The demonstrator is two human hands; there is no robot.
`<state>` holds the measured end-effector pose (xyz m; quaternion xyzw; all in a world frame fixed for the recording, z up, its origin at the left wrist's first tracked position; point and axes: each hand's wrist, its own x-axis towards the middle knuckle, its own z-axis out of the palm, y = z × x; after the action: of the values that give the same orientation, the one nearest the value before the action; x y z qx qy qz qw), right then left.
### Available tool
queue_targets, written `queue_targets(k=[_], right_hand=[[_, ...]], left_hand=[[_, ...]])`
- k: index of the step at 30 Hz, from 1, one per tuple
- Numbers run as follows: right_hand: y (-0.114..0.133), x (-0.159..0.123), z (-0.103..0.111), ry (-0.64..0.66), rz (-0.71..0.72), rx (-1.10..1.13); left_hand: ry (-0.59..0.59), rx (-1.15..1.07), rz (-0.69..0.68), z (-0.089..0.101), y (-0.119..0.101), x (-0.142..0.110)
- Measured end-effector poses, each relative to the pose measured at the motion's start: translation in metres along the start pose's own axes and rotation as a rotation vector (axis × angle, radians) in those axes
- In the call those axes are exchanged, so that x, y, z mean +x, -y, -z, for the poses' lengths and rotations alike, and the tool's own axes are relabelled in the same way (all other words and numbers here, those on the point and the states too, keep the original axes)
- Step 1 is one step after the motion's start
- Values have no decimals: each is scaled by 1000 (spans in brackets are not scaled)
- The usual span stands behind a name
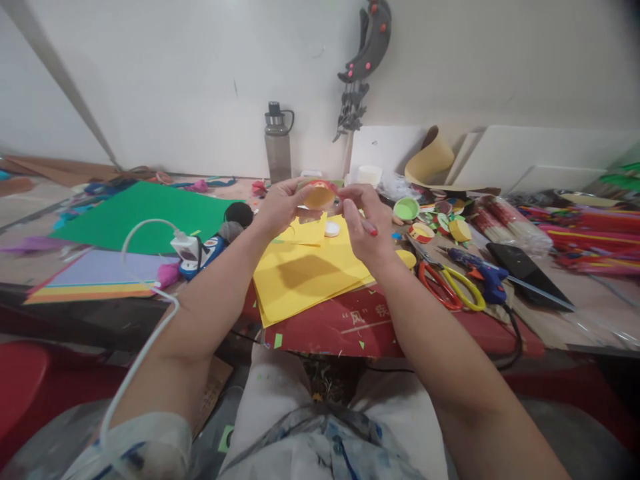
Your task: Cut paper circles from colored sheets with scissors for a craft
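Observation:
My left hand (286, 208) is closed around the side of a small round yellow paper cup (319, 197) with a red rim, raised above the table. My right hand (369, 223) is closed on a red-ended pen (369, 228), its fingertips close to the cup's right side. Whether the pen's tip touches the cup is hidden by the fingers. Below both hands lie yellow foam sheets (310, 280), with a small white lid (331, 229) on top.
Red-handled scissors (437, 287), yellow-handled scissors (465, 290), a blue glue gun (493, 283) and a black phone (530, 277) lie right. A white cable (135, 360) crosses my left arm near a power plug (187, 247). A bottle (278, 150) stands behind.

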<state>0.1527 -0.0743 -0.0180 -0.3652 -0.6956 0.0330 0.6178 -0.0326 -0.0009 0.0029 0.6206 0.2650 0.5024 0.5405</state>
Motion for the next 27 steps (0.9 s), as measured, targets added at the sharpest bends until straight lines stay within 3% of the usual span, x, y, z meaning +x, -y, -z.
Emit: queue_targets(k=[7, 27], right_hand=[[0, 0, 0, 12, 60, -48], [-4, 1, 1, -5, 55, -5]], left_hand=[[5, 12, -16, -1, 1, 0], [22, 16, -42, -2, -2, -3]])
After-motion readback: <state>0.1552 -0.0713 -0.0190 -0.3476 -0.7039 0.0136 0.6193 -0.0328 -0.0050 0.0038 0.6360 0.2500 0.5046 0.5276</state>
